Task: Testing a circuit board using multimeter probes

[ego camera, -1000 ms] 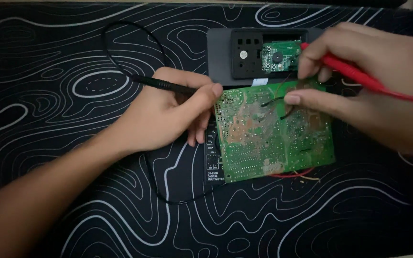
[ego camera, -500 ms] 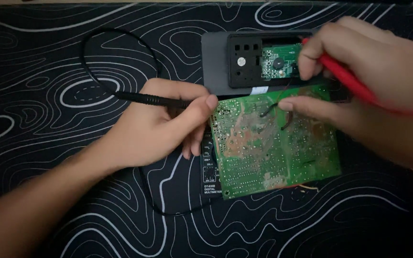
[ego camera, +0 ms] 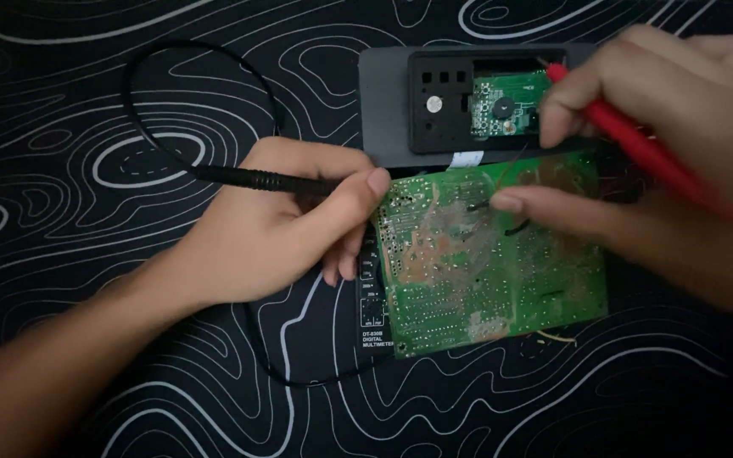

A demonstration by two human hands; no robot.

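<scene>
A green circuit board (ego camera: 485, 280) lies solder side up on a black mat. My left hand (ego camera: 282, 225) grips a black test probe (ego camera: 252, 178) whose tip end points at the board's left edge. My right hand (ego camera: 663, 144) holds a red test probe (ego camera: 638, 144), and its index finger presses on the board's upper middle beside a small black wire loop. The red probe's tip is hidden behind my fingers.
A dark grey device casing (ego camera: 392, 102) with a smaller green board (ego camera: 502, 106) inside lies just above the circuit board. A black multimeter body (ego camera: 372, 314) sits under the board's left edge. The black lead cable (ego camera: 142, 110) loops over the patterned mat (ego camera: 86, 322).
The view has shifted, so the board and casing sit slightly higher in the frame. Both hands keep their probes at the board, my left hand a little closer to its edge.
</scene>
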